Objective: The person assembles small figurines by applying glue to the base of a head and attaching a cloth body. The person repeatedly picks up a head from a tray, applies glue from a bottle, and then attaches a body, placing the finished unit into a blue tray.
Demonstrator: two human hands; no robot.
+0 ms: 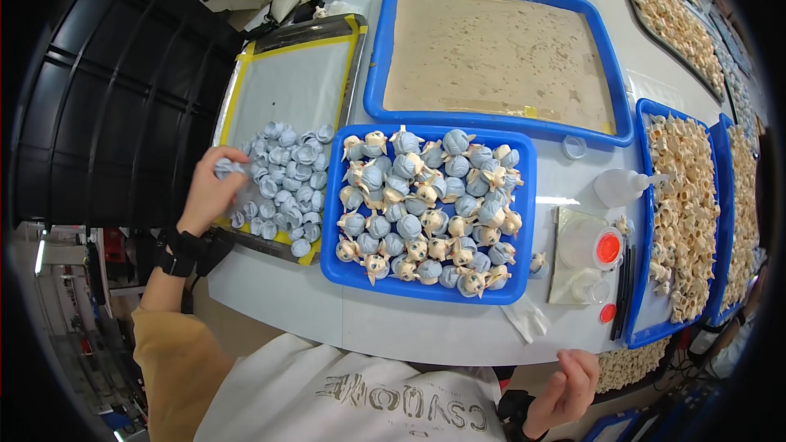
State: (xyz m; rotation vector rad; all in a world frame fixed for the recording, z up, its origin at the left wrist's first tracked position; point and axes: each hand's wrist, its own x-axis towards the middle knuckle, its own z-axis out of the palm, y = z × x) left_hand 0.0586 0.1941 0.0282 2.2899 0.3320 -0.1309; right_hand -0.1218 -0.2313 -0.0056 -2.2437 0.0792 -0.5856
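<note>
My left hand point(214, 190) is at the left side of a yellow-taped tray point(286, 82), with thumb and fingers closed on a light blue cup-shaped piece point(228, 167). Beside it lies a heap of similar hollow light blue pieces point(286, 172). Right of the heap, a blue tray point(528, 221) is full of small doll heads point(407, 165), cream-coloured with light blue hair and pointed ears. My right hand point(566, 393) hangs off the table's near edge at the lower right, fingers loosely bent and apart, with nothing visible in it.
Behind stands a larger blue tray point(378, 57) with a tan sheet. To the right are a white squeeze bottle point(620, 188), a tub with a red-topped centre point(591, 245), dark sticks point(624, 290) and a blue tray point(643, 331) of cream parts. A black rack point(106, 106) stands left.
</note>
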